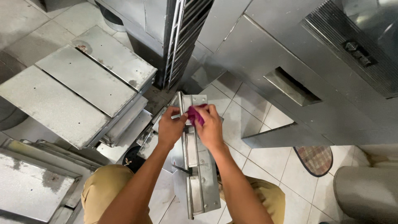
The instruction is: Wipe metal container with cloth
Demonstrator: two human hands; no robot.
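Stainless steel is almost everywhere around you here. Your two hands meet over a long metal channel piece that stands on its edge between your knees and runs away from you across the white tiled floor.

Your right hand pinches a small magenta cloth against the upper end of the metal piece. The fingers are curled and pressed together on the cloth, and the cloth is bunched, so only a part of it shows between your two hands.

Your left hand is closed around the left edge of the same piece, just beside the cloth. The thumb lies toward the cloth and the fingers wrap the rim; how firmly it grips, you cannot tell from this view.

To your left, a stack of flat steel trays rests tilted, and more trays lie below it near your left knee. Ahead of your hands stands a tall wire rack. On your right, a large steel cabinet with a recessed handle leans into view, and a small checked mat lies on the tiles beside it.
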